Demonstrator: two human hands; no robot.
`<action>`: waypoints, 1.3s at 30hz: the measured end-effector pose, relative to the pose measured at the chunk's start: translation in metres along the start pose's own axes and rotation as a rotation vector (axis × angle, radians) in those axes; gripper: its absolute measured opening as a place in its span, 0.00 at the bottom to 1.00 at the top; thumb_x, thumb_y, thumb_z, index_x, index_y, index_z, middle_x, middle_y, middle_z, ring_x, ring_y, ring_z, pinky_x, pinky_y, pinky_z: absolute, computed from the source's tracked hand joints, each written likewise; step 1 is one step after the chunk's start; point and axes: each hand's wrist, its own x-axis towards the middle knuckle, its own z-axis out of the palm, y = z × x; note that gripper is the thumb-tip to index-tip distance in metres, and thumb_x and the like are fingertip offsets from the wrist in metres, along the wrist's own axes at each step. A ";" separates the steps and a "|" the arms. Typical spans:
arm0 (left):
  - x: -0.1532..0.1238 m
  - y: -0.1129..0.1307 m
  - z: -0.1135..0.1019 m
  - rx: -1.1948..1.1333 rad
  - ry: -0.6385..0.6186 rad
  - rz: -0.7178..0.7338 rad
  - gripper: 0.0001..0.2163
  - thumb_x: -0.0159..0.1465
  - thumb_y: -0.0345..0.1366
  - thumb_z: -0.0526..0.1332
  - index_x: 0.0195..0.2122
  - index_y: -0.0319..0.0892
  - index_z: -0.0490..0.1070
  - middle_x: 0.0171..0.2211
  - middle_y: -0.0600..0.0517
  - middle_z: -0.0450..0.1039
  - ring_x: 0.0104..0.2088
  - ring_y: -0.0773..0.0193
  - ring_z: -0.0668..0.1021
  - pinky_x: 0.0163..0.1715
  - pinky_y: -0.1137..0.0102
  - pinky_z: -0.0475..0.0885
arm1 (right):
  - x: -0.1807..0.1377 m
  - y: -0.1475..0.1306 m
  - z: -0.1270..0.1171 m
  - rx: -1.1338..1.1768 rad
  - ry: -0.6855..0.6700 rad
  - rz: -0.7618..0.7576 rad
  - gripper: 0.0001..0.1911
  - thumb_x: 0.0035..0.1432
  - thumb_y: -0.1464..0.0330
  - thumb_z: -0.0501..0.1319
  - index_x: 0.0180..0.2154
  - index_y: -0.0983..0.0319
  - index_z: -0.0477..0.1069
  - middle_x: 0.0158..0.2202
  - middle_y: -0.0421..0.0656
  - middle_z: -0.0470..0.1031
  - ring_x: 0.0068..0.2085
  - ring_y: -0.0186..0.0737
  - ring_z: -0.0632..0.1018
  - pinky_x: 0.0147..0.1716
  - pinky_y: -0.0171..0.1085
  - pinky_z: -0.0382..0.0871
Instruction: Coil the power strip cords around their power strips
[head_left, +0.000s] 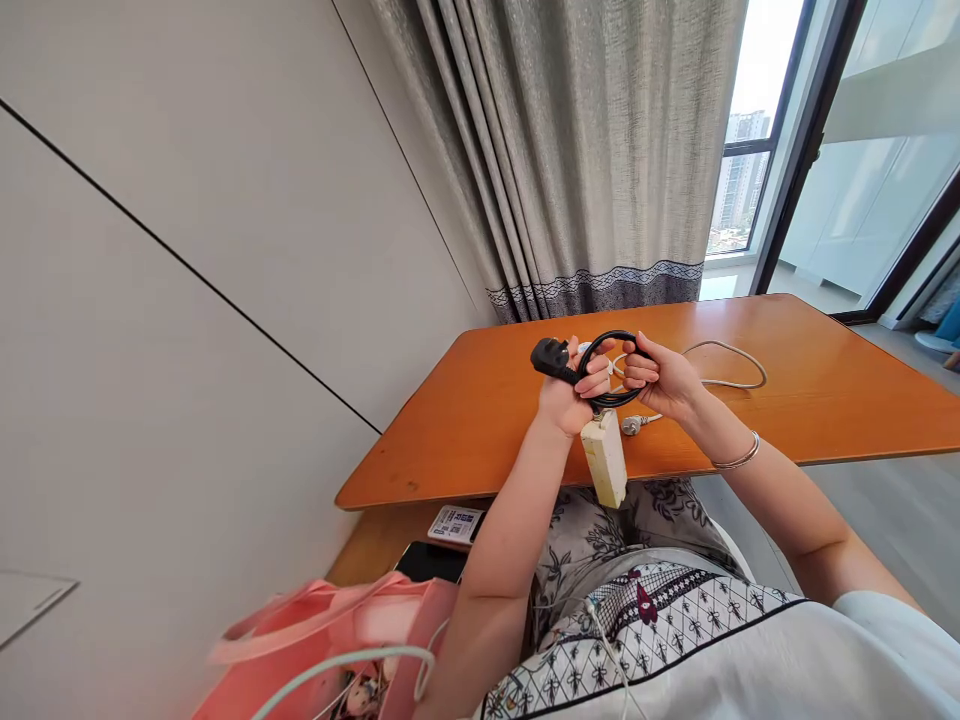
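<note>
Some of one coiled black cable [616, 398] hides inside our left hand [568, 402] and right hand [664, 374], both clamped on it over one orange wooden table [457, 420].

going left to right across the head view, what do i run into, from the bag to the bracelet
Pink bag → black plug → cream block → right hand → silver bracelet.
</note>
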 end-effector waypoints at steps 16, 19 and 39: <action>0.014 -0.015 -0.027 0.092 -0.066 0.165 0.14 0.62 0.31 0.59 0.49 0.38 0.74 0.33 0.48 0.73 0.19 0.76 0.59 0.18 0.78 0.59 | 0.019 0.003 -0.028 -0.023 0.020 -0.034 0.16 0.71 0.64 0.55 0.29 0.62 0.64 0.14 0.27 0.46 0.14 0.25 0.51 0.15 0.23 0.53; 0.014 -0.017 -0.020 0.188 -0.028 0.137 0.07 0.66 0.30 0.59 0.40 0.34 0.75 0.25 0.54 0.65 0.16 0.79 0.55 0.15 0.81 0.54 | 0.017 0.008 -0.031 -0.155 0.042 -0.099 0.15 0.68 0.59 0.58 0.31 0.61 0.67 0.14 0.29 0.52 0.16 0.28 0.59 0.19 0.27 0.62; 0.009 -0.005 0.001 -0.032 0.110 0.370 0.12 0.70 0.23 0.48 0.34 0.38 0.69 0.21 0.60 0.56 0.14 0.81 0.56 0.15 0.84 0.54 | -0.005 0.079 -0.119 -1.772 -0.125 -1.020 0.19 0.67 0.69 0.50 0.58 0.57 0.63 0.62 0.55 0.66 0.56 0.47 0.75 0.51 0.52 0.73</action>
